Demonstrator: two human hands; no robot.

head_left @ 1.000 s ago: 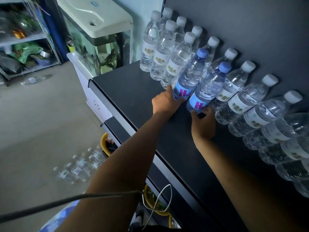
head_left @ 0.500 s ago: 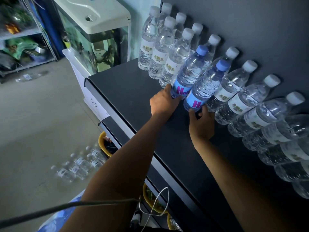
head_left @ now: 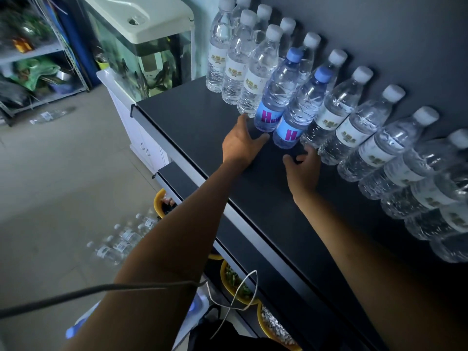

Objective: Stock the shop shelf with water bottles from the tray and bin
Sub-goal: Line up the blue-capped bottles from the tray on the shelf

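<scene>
Two blue-capped water bottles with blue labels stand upright on the black shelf [head_left: 192, 117], one on the left [head_left: 276, 95] and one on the right [head_left: 298, 115], in front of a long row of white-capped bottles [head_left: 354, 110] along the dark back wall. My left hand [head_left: 240, 143] lies just in front of the left blue bottle's base, fingers apart, off the bottle. My right hand [head_left: 304, 165] hovers below the right blue bottle, fingers spread, holding nothing.
A fish tank [head_left: 141, 46] stands left of the shelf on a white cabinet. Several more bottles [head_left: 121, 239] lie on the floor below. Yellow bowls [head_left: 235, 282] sit on a lower shelf level. A metal rack [head_left: 33, 59] fills the far left. A cable [head_left: 101, 290] crosses my left arm.
Both hands have let go of the two blue-capped bottles and drawn back a little toward me. The bottles now stand alone on the shelf.
</scene>
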